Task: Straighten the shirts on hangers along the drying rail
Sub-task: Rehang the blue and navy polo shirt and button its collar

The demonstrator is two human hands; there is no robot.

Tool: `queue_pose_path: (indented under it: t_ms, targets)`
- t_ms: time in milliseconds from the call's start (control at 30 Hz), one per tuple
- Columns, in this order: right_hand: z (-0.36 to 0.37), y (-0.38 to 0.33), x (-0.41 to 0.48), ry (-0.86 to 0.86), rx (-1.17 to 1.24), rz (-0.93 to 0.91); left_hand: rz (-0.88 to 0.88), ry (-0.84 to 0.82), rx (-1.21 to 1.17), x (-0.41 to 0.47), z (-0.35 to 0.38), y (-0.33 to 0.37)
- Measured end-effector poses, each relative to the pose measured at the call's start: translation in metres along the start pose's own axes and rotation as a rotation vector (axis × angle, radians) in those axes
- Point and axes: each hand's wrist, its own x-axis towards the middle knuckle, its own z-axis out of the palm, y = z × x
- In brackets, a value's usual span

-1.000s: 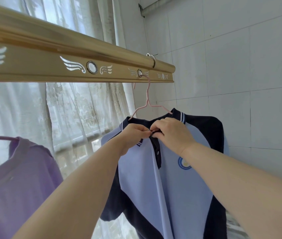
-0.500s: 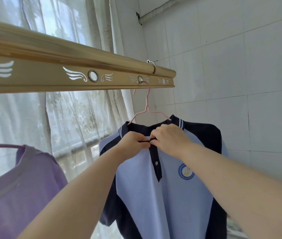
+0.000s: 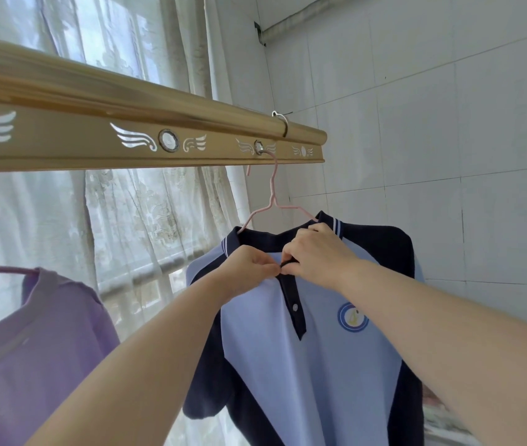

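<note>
The polo shirt (image 3: pixel 313 365), hanging at five o'clock on its pink hanger (image 3: pixel 272 201), has its placket top pinched by the left hand (image 3: pixel 249 272) and right hand (image 3: pixel 317 255); pulling unevenly could unhook it from the drying rail (image 3: pixel 127 123).

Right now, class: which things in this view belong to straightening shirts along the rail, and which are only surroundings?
Belongs to the job:
- blue polo shirt, both hands pinching its placket top
- left hand
- right hand
- pink hanger
- gold drying rail
- purple shirt, hanging beside

Just surroundings:
- lace curtain
- tiled wall
- ceiling pipe
</note>
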Motion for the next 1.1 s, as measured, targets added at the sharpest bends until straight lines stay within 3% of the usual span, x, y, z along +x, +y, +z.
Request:
queue_pose_path:
  t_ms: [167,300,500,667,800,1000,1100]
  targets:
    - [-0.002,-0.001,0.001,-0.056,0.089,0.007,0.000,-0.018,0.078,0.000,-0.002,0.001]
    - [-0.001,-0.005,0.002,-0.005,0.373,0.106,-0.003,-0.033,0.002,-0.001,-0.002,0.001]
    - [-0.010,0.004,0.006,-0.165,0.760,0.201,0.012,-0.081,-0.135,-0.002,-0.011,-0.003]
    - [-0.011,0.005,0.010,-0.162,0.728,0.238,0.042,-0.089,-0.137,-0.002,-0.011,-0.001]
    - [-0.006,0.008,0.014,-0.268,0.664,0.253,0.099,-0.043,0.005,0.001,-0.007,-0.005]
    - [0.002,0.005,0.011,-0.304,0.698,0.323,0.223,0.198,0.323,0.011,0.002,-0.022]
    - [0.004,0.001,0.005,-0.322,0.639,0.304,0.186,0.274,0.261,0.009,0.002,-0.029]
